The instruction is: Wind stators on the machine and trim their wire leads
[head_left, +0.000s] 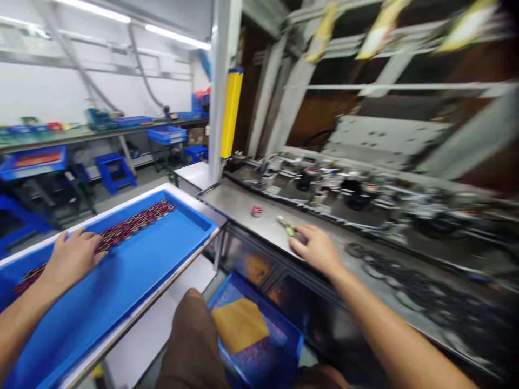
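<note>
My left hand (75, 254) reaches over the blue tray (141, 270), its fingers spread and resting at the row of small red-and-dark round parts (133, 226). Whether the fingertips grip any of them is hidden. My right hand (318, 247) is closed around a small hand tool with a green-and-dark handle (290, 229), just above the metal ledge of the machine. The tool's pale tip points up and left; its exact kind is blurred. A single red-and-silver round part (256, 211) lies on the ledge left of the tool.
Dark rings (409, 286) lie along the ledge at right. Behind it stand machine fixtures (348, 189) and a yellow post guard (232, 113). Below, between tray and machine, a blue bin (279, 346) holds a brown sheet (240, 326). Blue stools (115, 172) stand at back left.
</note>
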Motion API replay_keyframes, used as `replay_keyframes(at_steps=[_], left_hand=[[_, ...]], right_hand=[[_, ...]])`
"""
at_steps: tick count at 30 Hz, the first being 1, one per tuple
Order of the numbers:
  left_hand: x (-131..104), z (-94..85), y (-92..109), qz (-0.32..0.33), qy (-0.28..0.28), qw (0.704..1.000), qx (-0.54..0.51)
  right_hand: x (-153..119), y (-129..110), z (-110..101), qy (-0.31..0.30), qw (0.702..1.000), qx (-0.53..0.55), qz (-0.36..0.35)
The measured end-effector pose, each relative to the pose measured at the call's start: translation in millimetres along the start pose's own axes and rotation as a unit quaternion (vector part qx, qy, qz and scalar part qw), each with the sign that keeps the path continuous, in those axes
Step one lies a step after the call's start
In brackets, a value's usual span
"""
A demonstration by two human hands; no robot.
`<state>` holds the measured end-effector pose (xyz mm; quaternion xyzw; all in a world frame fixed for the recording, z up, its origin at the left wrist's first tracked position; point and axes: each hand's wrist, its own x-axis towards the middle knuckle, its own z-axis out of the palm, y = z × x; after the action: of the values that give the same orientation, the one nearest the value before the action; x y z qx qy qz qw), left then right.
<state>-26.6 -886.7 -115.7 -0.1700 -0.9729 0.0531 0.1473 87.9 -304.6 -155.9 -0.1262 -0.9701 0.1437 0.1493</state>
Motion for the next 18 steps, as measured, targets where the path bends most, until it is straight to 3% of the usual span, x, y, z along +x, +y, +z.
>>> replay_keyframes(at_steps=[3, 6, 9, 11, 14, 18], left_hand=[[83, -13.2, 72, 0.103, 0.035, 0.988, -0.107], [150, -19.4, 158, 0.178, 0.052, 0.958, -0.219], [191, -18.3, 241, 0.218, 0.036, 0.927, -0.304], [208, -14.0, 284, 0.233, 0.0, 0.91, -0.344], [222, -5.3, 323, 0.242, -0.067, 0.882, -0.4], [231, 5.1, 343, 0.249, -0.179, 0.822, -0.479]], right_hand=[[3, -3, -2, 0.009, 1.0, -0.013, -0.004], [6, -4, -3, 0.025, 0.999, -0.026, -0.008], [8, -4, -2, 0.049, 0.998, -0.024, -0.016], [11, -5, -1, 0.064, 0.998, -0.016, -0.017], [16, -4, 0, 0.073, 0.997, 0.001, -0.013], [18, 3, 3, 0.065, 0.998, 0.018, -0.008]])
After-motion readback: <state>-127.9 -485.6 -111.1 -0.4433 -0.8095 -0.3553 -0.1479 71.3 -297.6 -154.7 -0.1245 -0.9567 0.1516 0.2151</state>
